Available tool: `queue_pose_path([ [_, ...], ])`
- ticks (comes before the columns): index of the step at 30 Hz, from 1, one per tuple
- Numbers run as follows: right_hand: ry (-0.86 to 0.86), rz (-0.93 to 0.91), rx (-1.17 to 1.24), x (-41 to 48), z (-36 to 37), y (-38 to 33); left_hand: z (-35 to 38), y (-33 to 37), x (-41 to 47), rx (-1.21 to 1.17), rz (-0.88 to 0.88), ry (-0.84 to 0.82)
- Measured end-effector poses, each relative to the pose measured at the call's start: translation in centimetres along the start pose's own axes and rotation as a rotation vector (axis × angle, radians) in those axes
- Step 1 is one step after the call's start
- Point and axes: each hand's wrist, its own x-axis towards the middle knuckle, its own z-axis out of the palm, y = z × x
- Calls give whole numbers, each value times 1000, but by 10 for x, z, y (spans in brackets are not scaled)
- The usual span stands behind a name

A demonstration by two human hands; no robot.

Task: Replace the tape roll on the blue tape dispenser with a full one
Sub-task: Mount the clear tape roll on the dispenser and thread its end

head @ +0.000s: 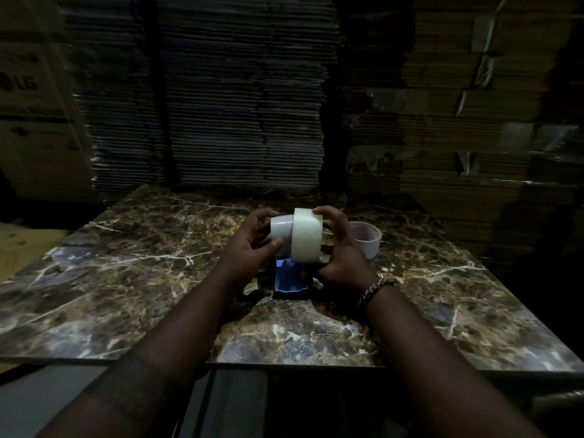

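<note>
A full roll of pale tape (307,236) stands on edge above the blue tape dispenser (290,278), partly on a white spool hub (280,230) that sticks out to its left. My right hand (339,248) grips the roll's right side, thumb low, fingers over the top. My left hand (254,241) holds the white hub from the left. The dispenser's blue handle rests on the marble table (142,263) between my wrists; most of its body is hidden by my hands. A near-empty tape core (366,240) lies just behind my right hand.
Tall stacks of flattened cardboard (221,105) rise right behind the table. A cardboard box (28,121) stands at the far left. The table's front edge (284,365) runs below my forearms. The scene is dim.
</note>
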Motion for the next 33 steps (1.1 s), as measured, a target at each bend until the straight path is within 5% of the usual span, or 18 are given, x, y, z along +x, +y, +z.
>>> queue_pose_path([
  [33,-3,-122,-76,1,8,-7,8,-4,-1,-38,2,-92],
])
